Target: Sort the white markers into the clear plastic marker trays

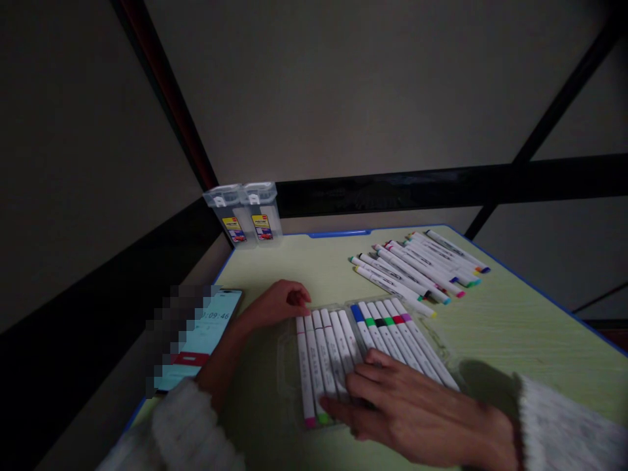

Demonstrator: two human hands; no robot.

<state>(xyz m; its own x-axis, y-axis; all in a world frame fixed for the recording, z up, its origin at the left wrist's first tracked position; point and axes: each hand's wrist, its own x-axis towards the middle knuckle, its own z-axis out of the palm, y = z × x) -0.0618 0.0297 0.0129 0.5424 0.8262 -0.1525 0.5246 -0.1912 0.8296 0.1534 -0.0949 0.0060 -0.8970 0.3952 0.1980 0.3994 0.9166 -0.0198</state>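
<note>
A clear plastic case [286,366] lies unfolded on the table, holding white markers in two groups. The left group of markers [305,373] has pink and green tips at the near end; the right group [392,333] shows blue, green, black, red and purple bands at the far end. My left hand [280,302] is at the left group's far end, fingers loosely curled, thumb by the marker tops, nothing visible in it. Across the near part of the markers rests my right hand [392,399], index finger stretched out over them and the other fingers bent. It hides several marker ends.
Many loose white markers [417,261] with coloured ends lie at the back right. Two clear lidded boxes [260,216] stand at the far left corner. A phone [216,327] lies by my left forearm. The table [520,320] has a blue edge, with walls behind.
</note>
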